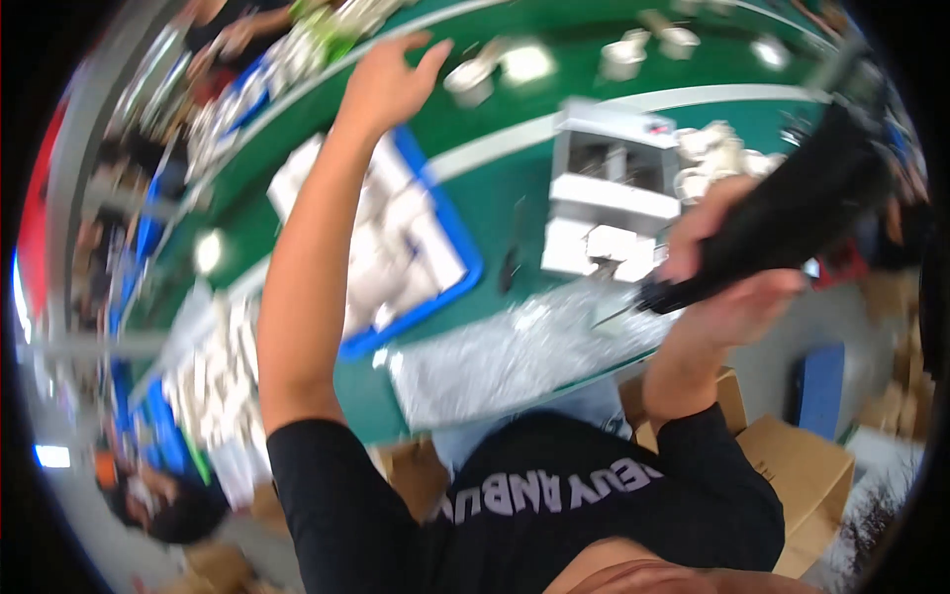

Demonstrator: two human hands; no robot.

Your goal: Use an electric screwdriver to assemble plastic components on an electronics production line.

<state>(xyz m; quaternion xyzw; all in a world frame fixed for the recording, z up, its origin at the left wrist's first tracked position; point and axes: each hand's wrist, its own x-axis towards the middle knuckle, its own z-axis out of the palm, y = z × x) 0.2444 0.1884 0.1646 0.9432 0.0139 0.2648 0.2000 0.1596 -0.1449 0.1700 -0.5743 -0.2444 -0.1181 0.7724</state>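
Note:
My left hand (388, 87) is stretched out over the green conveyor belt (554, 45), thumb and fingers apart, with nothing in it. Just right of its fingertips stands a white cup-shaped part (470, 81), blurred. My right hand (727, 287) is wrapped round a black electric screwdriver (782, 213), which tilts so that its thin bit points down and left over clear plastic wrap (495, 346). Below my left forearm lies a blue tray (465, 272) with white parts (381, 257) in it, partly hidden by the arm.
A grey-white open box (616, 158) stands at the middle, with white parts (717, 158) heaped beside it. A slim dark tool (510, 252) lies on the green table. More white pieces (223, 366) pile up at left. Cardboard boxes (797, 480) sit below right. Other people work at far left.

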